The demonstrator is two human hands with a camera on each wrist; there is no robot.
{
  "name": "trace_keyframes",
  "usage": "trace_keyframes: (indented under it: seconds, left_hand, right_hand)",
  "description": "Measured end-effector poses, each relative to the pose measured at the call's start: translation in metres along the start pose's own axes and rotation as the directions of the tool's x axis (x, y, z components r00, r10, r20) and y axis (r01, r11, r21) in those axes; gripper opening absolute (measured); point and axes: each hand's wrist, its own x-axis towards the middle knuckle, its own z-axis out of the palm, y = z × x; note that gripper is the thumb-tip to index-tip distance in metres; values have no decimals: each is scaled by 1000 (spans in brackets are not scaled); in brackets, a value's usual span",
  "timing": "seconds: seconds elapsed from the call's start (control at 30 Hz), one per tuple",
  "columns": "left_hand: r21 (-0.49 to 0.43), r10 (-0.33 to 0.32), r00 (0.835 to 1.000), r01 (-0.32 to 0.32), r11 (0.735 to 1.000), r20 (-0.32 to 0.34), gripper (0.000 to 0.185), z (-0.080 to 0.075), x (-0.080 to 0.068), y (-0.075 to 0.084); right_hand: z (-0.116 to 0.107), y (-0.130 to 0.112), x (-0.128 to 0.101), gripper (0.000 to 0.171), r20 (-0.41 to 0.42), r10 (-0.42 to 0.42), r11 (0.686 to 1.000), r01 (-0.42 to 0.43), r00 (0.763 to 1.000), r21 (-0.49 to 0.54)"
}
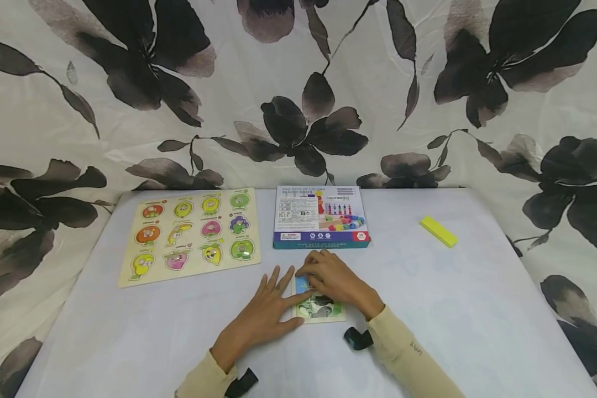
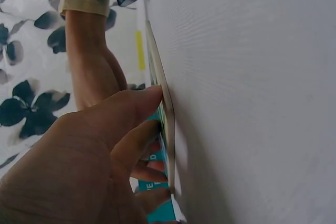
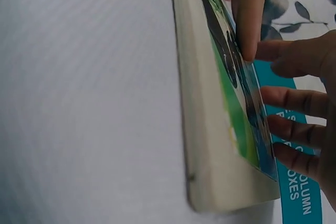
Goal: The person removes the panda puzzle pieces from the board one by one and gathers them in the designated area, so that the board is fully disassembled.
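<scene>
A small wooden board with a black-and-white animal picture on green and blue lies on the table between the hands. My left hand spreads its fingers at the board's left side, the thumb at its lower left edge and the index finger reaching over the picture. Across the board's upper part, my right hand rests with bent fingers, its fingertips on the picture surface. In the right wrist view the right hand's fingers touch the picture side by side, close to a left finger. The picture's upper right is hidden under the right hand.
Just behind the board lies a beaded-column toy box. A fruit puzzle board lies at the back left, and a yellow block at the right. A floral cloth hangs behind the white table.
</scene>
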Motion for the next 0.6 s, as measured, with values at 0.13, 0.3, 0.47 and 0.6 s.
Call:
trace_keyframes:
  seconds: [0.13, 0.3, 0.47, 0.6]
  left_hand:
    - [-15, -7, 1000, 7, 1000, -7, 56, 1, 3, 3]
    - [-12, -17, 999, 17, 1000, -29, 59, 4, 7, 8]
    - [15, -23, 999, 23, 1000, -36, 60, 5, 8, 9]
    - [24, -20, 999, 21, 999, -43, 60, 6, 9, 8]
  right_hand:
    - [2, 3, 0, 29, -9, 12, 999, -11, 1000, 34]
    - [4, 5, 0, 31, -18, 21, 997, -19, 1000, 70]
    - [5, 4, -1, 31, -26, 26, 996, -24, 999, 82]
    - [6, 5, -1, 33, -34, 25, 994, -21, 999, 105]
